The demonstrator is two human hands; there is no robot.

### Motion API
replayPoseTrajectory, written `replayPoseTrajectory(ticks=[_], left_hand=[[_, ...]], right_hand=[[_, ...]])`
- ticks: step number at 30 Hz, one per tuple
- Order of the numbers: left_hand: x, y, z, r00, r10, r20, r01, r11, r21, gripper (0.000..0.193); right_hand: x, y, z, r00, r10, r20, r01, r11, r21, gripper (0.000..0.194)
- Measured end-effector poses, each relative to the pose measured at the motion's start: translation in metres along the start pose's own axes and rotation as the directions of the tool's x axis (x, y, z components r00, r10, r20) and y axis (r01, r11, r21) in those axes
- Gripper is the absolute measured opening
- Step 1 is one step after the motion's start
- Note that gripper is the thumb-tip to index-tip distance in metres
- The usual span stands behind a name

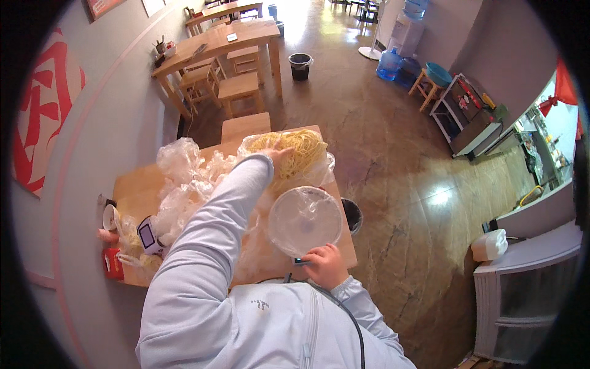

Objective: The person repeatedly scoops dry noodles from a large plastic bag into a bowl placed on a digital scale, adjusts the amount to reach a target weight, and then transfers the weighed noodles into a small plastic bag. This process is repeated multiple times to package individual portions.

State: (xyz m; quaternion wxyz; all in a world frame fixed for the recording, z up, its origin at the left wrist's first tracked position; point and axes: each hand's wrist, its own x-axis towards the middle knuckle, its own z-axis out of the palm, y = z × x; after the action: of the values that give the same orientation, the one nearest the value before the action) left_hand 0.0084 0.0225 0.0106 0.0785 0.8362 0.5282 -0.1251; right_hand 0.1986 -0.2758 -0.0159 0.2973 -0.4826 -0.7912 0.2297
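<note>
My left hand [275,153] reaches over the far side of the wooden table [343,249]. Its fingers are apart and touch a heap of yellow noodles [302,150], which lies on clear plastic. Nearer to me, a round, pale plate or tray [305,223] covered with clear plastic film rests on what looks like a digital scale [299,261], mostly hidden beneath it. My right hand [326,265] is at the near edge of the plate and the scale, its fingers bent; whether they grip anything cannot be told. Crumpled clear plastic bags [182,161] lie left of the noodles, partly behind my left sleeve.
At the table's left stand a white device with a screen [146,235], a paper bowl [110,217] and a red box [112,264], close to the wall. A bin [352,216] stands beside the table's right edge. A wooden stool [245,127] is beyond the far edge.
</note>
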Motion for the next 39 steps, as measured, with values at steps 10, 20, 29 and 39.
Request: replayPoseTrajectory(ticks=[10, 20, 29, 39], left_hand=[[0.02, -0.024, -0.022, 0.978, 0.039, -0.203, -0.056, 0.995, -0.078, 0.039], [-0.046, -0.044, -0.196, 0.619, 0.151, -0.771, -0.432, 0.885, -0.174, 0.039], [-0.102, -0.019, -0.353, 0.263, 0.586, -0.766, -0.572, 0.735, 0.365, 0.015], [-0.206, 0.027, -0.424, 0.239, 0.239, -0.941, -0.862, 0.499, -0.092, 0.039]], right_hand=[[0.007, -0.001, -0.003, 1.0, -0.025, -0.015, 0.025, 1.0, 0.007, 0.022], [0.023, 0.003, -0.013, 0.997, -0.075, 0.026, 0.075, 0.997, -0.016, 0.028], [0.043, -0.006, -0.042, 0.995, -0.039, 0.088, 0.055, 0.981, -0.188, 0.053], [0.118, -0.028, -0.08, 0.782, -0.011, -0.623, 0.118, 0.984, 0.131, 0.124]])
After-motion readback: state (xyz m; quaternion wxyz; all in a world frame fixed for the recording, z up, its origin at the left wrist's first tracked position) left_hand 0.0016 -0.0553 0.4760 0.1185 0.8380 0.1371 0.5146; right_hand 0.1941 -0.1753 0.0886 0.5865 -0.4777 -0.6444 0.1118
